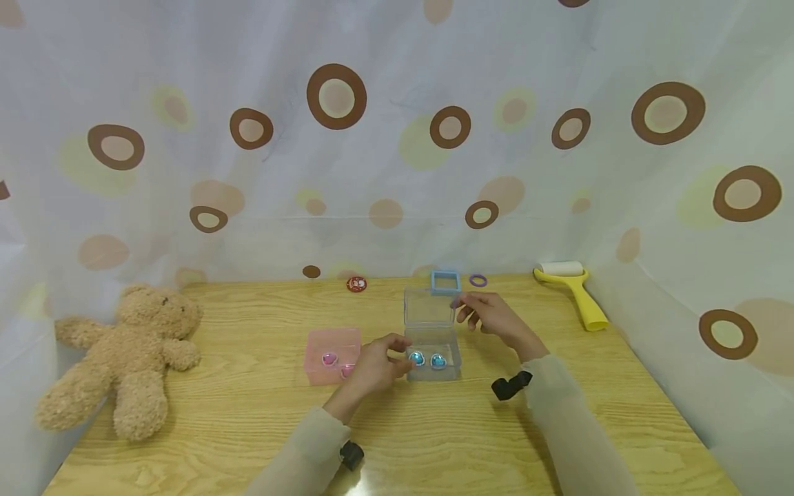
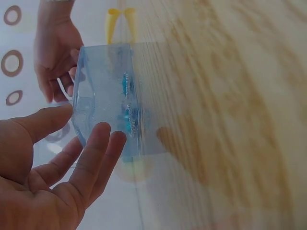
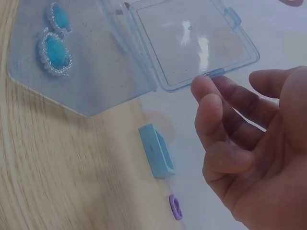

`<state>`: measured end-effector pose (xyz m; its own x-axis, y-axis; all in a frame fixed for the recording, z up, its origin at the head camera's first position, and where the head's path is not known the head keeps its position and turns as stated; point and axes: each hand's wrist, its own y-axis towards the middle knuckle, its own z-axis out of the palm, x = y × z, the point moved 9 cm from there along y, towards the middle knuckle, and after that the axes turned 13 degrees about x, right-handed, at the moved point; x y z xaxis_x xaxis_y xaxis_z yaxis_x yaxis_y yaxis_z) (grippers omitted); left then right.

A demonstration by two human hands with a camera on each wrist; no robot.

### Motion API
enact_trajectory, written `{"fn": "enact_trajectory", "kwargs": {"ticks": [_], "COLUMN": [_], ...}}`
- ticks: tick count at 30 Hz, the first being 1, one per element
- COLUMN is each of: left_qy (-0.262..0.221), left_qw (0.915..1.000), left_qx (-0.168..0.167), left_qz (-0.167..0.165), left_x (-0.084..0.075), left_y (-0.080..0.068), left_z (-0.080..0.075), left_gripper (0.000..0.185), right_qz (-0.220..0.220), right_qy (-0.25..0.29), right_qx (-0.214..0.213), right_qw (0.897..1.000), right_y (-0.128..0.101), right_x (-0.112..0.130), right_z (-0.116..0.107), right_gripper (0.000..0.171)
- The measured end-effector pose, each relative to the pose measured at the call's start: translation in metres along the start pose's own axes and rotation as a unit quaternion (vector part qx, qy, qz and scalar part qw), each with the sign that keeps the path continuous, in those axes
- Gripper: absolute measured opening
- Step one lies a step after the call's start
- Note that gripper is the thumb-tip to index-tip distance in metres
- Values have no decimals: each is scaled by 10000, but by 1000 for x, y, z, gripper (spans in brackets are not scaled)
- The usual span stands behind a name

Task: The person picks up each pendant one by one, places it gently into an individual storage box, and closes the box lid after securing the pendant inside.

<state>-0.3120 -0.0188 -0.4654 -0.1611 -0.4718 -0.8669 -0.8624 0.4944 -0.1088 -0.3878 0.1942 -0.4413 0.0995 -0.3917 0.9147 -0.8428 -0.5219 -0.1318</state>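
A clear bluish plastic box (image 1: 433, 373) stands on the table with its lid (image 1: 428, 310) raised at the back. Two turquoise gems with beaded rims (image 3: 56, 51) lie inside it. My left hand (image 1: 375, 366) is at the box's left side, thumb and fingers spread and fairly straight; in the left wrist view its thumb tip meets the box edge. My right hand (image 1: 493, 318) is beside the raised lid's right edge. In the right wrist view its fingertips (image 3: 204, 86) touch that edge, while the thumb stands apart from it.
A pink box (image 1: 315, 339) with pink gems stands left of the clear one, partly behind my left hand. Farther back are a red round badge (image 1: 356, 284), a blue square frame (image 1: 434, 282) and a purple ring (image 1: 478, 275). A teddy bear (image 1: 133, 351) lies left, a yellow-handled roller (image 1: 586, 300) right.
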Motion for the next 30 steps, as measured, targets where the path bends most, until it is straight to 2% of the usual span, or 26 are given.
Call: {"fn": "enact_trajectory", "kwargs": {"ticks": [9,17,22,25,30], "left_qy": [186,223,231,145,-22], "left_qw": [9998,9997,9997,9999,9999], "left_qx": [-12,19,-12,-65,-97], "left_qz": [19,13,-46,-69,-64], "left_x": [-2,-2,0,2,4], "left_y": [0,-1,-1,-1,-2], "left_z": [-2,-2,-2,-3,-5], "left_gripper": [39,38,40,46,66], "right_qz": [15,131,18,-69,-81], "right_qy": [-208,-784,-1188,-1305,-1360], "right_qx": [361,766,887,954,1070], "right_qw": [9991,9939,9889,9868,9849], "right_y": [-9,-14,-16,-17,-18], "right_x": [5,2,2,2,3], "right_z": [5,15,21,24,28], "right_gripper": [48,34,22,21,22]}}
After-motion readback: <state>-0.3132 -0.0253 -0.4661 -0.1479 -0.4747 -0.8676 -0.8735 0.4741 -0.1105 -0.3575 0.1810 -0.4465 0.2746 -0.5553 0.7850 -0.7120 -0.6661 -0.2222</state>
